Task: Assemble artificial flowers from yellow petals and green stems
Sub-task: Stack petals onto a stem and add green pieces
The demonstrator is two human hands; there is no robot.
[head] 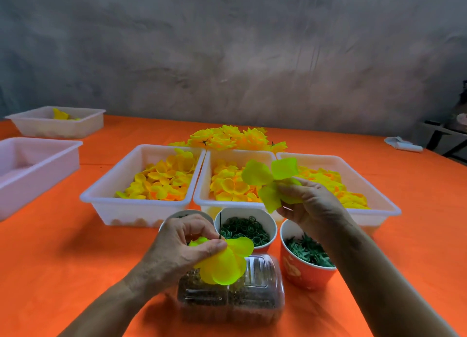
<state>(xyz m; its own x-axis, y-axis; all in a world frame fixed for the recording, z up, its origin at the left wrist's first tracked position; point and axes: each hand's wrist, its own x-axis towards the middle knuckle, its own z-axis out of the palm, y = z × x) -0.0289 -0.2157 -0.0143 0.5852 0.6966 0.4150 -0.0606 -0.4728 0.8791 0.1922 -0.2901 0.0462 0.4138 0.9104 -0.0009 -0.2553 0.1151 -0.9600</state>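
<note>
Orange covering spreads across the tabletop [63, 261], which stands against a bare grey wall. Three white trays [141, 210] of loose yellow petals sit side by side mid-surface, with a heap of finished flowers [235, 138] just behind them.

Left hand [182, 245]: fingers curled, pinching a partly built flower [225, 263] at its centre, above a clear plastic box [252, 293]. A thin dark stem [220, 225] rises upright from the pinch.

Right hand [310, 205]: raised over the middle and right trays, fingers pinching a petal layer [270, 182]. The two hands are well apart.

Risk, as judged: threading the layer onto the stem demands that its centre hole meet the stem tip. The layer is limp, so a miss could crease or tear it. A loosened left pinch could let the seated petals slide off. Cups of green rings [243, 229] and green calyx pieces [309, 252] stand near and could be knocked.

Condition of workpiece: petals are bright yellow-green, thin, translucent, cupped and overlapping; no damage visible.
</note>
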